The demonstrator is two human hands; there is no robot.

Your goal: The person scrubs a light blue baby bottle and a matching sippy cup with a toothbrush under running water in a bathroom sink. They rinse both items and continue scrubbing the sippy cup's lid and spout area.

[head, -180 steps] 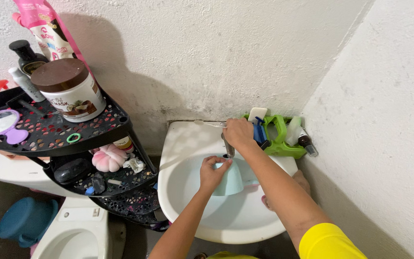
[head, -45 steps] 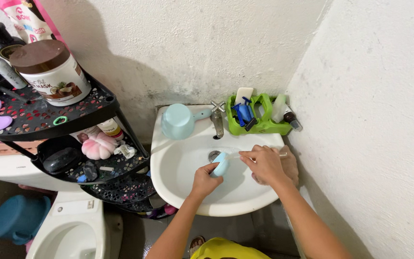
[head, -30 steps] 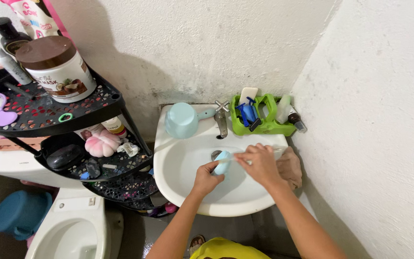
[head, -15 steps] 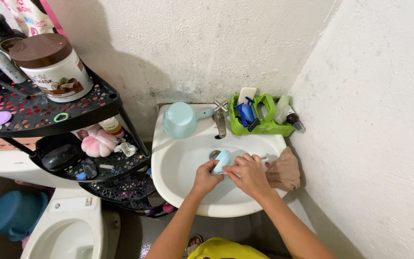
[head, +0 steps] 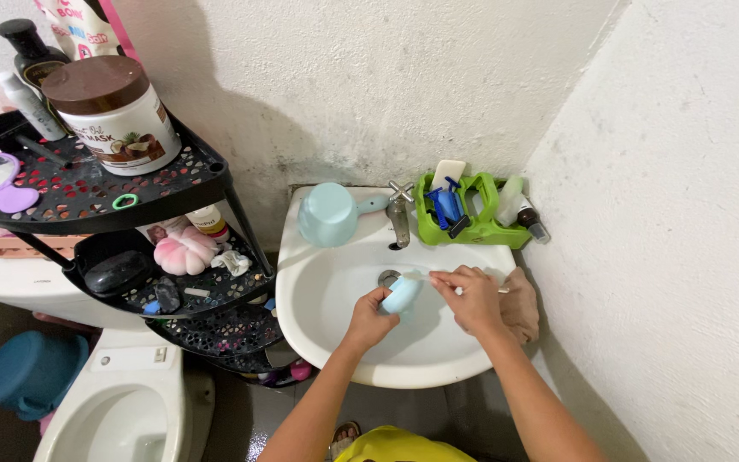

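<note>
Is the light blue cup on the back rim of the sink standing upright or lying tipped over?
Tipped. The light blue cup lies on its side on the sink rim beside the tap, handle pointing toward the tap.

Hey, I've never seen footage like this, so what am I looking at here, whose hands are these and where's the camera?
The camera sits on a person's head and looks down at their own two bare hands over a white sink. The left hand holds a small light blue object; the right hand holds a thin white stick-like item against it. On the sink's rim lie a light blue cup, a tap, a green holder with razors and a brownish cloth. A black corner shelf stands at the left, above a toilet.
</note>
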